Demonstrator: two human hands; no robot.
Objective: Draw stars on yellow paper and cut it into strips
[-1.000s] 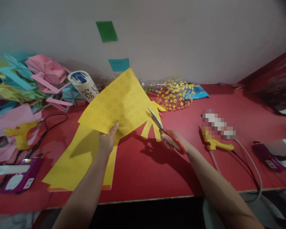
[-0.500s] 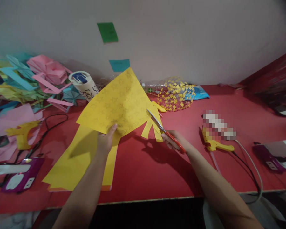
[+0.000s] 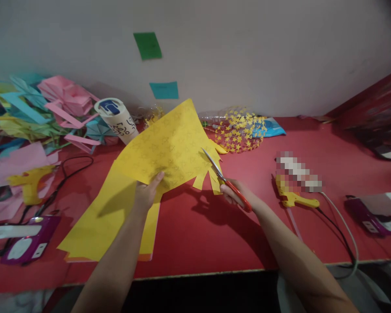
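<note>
My left hand (image 3: 148,191) pinches the lower edge of a yellow paper sheet (image 3: 163,148), which is raised and tilted and marked all over with faint star outlines. In my right hand (image 3: 236,191) is a pair of scissors (image 3: 226,180) with red handles, its blades pointing up and left at the sheet's right edge. Whether the blades touch the sheet I cannot tell. Yellow paper strips (image 3: 207,178) lie just left of my right hand. Beneath my left forearm spreads a stack of yellow paper (image 3: 127,221).
Yellow glue guns (image 3: 295,199) lie at right and left. A clear wrap with yellow stars (image 3: 241,130) rests by the wall. Pink and teal folded paper (image 3: 65,98) piles up at back left beside a white canister (image 3: 117,119). Purple power strips (image 3: 32,239) sit near both sides.
The held yellow sheet has shifted right and slightly down, with my left hand moving right along with it. The scissors have hardly moved.
</note>
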